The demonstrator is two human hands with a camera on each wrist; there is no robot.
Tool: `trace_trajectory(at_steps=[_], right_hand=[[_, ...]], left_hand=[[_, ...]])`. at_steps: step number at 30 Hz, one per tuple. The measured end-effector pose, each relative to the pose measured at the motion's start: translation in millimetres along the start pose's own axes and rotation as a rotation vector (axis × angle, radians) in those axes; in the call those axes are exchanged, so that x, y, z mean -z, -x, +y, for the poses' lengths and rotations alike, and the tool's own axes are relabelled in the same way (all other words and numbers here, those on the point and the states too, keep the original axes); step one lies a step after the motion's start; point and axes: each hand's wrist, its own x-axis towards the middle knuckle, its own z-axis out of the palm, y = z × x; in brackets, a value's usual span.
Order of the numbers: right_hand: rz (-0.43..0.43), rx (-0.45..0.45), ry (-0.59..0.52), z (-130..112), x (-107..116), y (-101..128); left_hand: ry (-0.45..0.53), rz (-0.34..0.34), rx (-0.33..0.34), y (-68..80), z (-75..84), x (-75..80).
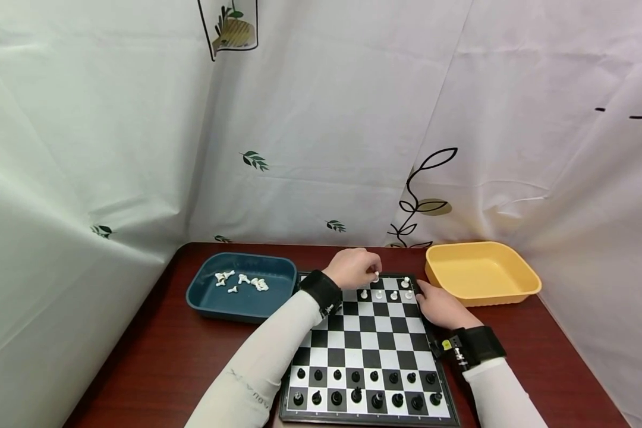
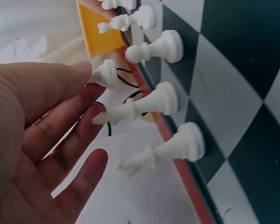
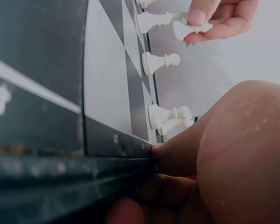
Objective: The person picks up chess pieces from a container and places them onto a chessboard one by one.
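Observation:
My left hand (image 1: 352,268) is over the far side of the black-and-white chessboard (image 1: 353,340). Its thumb and index finger pinch a small white chess piece (image 3: 184,31); in the left wrist view only the round base shows, and the fingers hide the top. Several white chess pieces (image 2: 161,49) stand on the far rows beside this hand. At the board's far right edge rests my right hand (image 1: 444,307). In the right wrist view its thumb lies at the board's rim, with the fingers curled below the edge. Black chess pieces (image 1: 355,395) fill the two near rows.
A blue tray (image 1: 198,300) left of the board holds several loose white pieces (image 1: 258,284). To the right stands a yellow tray (image 1: 484,270). Both are on the dark red table (image 1: 155,368). A white patterned cloth (image 1: 321,119) hangs behind.

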Motion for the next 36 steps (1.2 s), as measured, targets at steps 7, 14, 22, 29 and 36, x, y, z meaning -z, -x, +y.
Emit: trace_trajectory(at_steps=[7, 14, 22, 29, 36], right_hand=[[-0.006, -0.004, 0.004, -1, 0, 0], [-0.004, -0.009, -0.008, -2, 0, -2], [-0.009, -0.012, -0.005, -2, 0, -2], [-0.004, -0.007, -0.003, -1, 0, -3], [0.011, -0.001, 0.006, -1, -1, -1]], left_hand=[[0.011, -0.035, 0.000, -5.5, -2.0, -10.9], [0.038, -0.036, 0.031, -8.0, -6.3, -18.3], [0.064, -0.029, 0.038, -12.5, -8.6, -25.7], [-0.008, -0.029, 0.018, -11.2, -5.0, -24.9], [-0.025, -0.047, 0.016, -9.7, -2.2, -23.1]])
